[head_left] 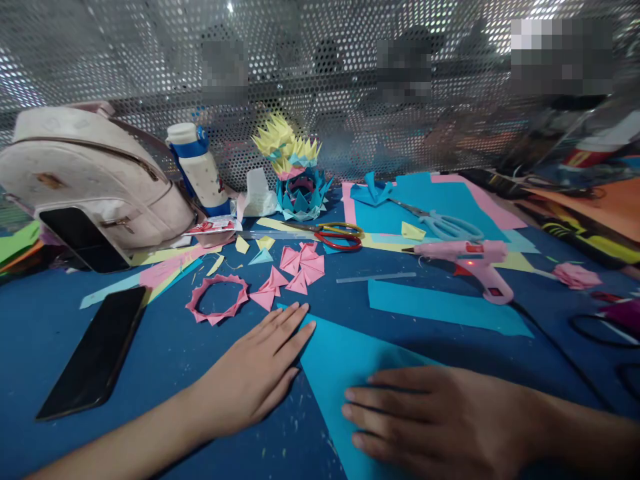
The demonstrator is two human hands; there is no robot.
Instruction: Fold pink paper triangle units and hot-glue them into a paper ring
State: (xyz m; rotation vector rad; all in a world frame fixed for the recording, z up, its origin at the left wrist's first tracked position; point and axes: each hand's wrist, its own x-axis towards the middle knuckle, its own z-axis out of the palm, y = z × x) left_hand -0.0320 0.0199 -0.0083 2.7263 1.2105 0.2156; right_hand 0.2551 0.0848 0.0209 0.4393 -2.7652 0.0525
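A blue paper sheet (327, 360) with a pointed far-left corner lies on the blue table in front of me. My left hand (257, 370) rests flat at that corner, its fingers stretched out and its fingertips on the paper's edge. My right hand (425, 413) lies over the near right part of the sheet, fingers extended and slightly apart, hiding some of the paper. Beyond the sheet are a blue paper strip (445, 307), several folded pink triangles (305, 267) and a pink pointed ring (191, 303). A pink glue gun (465, 253) with a red light lies behind the strip.
Two phones, one flat (97, 353), one leaning on a pale backpack (90, 173), are at left. Behind stand a bottle (200, 167) and a paper flower model (300, 193). Red-yellow scissors (340, 233) and blue-handled scissors (450, 225) lie farther back. A black cord (560, 353) runs right.
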